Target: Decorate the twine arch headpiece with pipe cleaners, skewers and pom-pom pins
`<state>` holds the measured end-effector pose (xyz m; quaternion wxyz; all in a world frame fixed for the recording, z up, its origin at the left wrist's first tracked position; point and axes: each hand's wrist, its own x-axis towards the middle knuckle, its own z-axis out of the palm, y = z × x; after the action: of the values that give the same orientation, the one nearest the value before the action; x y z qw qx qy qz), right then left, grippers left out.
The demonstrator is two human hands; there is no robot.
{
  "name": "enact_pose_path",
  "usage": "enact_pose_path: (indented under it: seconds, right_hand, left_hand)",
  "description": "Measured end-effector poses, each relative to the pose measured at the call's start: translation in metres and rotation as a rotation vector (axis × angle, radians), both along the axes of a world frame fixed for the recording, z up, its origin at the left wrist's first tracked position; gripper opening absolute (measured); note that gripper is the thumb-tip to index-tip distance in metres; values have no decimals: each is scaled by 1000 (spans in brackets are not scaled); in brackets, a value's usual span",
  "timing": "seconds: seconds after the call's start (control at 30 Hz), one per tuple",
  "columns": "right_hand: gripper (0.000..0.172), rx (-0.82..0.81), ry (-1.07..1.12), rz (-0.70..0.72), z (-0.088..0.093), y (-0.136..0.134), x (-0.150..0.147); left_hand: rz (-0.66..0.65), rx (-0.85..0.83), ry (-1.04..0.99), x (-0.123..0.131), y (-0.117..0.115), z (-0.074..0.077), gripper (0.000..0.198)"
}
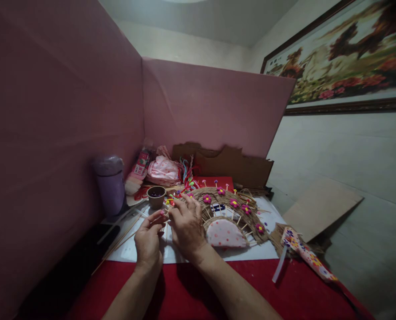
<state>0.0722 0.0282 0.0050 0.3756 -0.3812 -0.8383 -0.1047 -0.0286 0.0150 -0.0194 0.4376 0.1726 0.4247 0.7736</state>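
My left hand [148, 240] pinches a small pink piece [162, 214] between thumb and fingertips. Close beside it, my right hand [188, 226] has its fingers bent together near that piece; what they hold, if anything, is hidden. Just right of my right hand lies a half-round craft piece [214, 192] wrapped in brown twine, partly covered by that hand. Pink felt-like flowers [234, 203] with yellow centres dot its arch, and bead-tipped sticks stand out from its rim. Inside the arch sits a half-disc of white dotted fabric [225, 234], joined by thin sticks.
A small brown cup [156, 198] with dark contents stands behind my left hand. Farther left are a purple tumbler [110, 184] and thin wooden sticks [118, 243]. A glue gun wrapped in floral cloth [306, 253] lies right. Torn cardboard [214, 161] and a pink panel [211, 106] rise behind.
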Motion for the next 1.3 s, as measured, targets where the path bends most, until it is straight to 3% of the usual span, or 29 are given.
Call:
enact_pose_path:
  seconds: [1.3]
  right_hand:
    - [18,-3,11,13,0,0,0]
  left_hand:
    - [-7,-2,12,-1,1,-3,36]
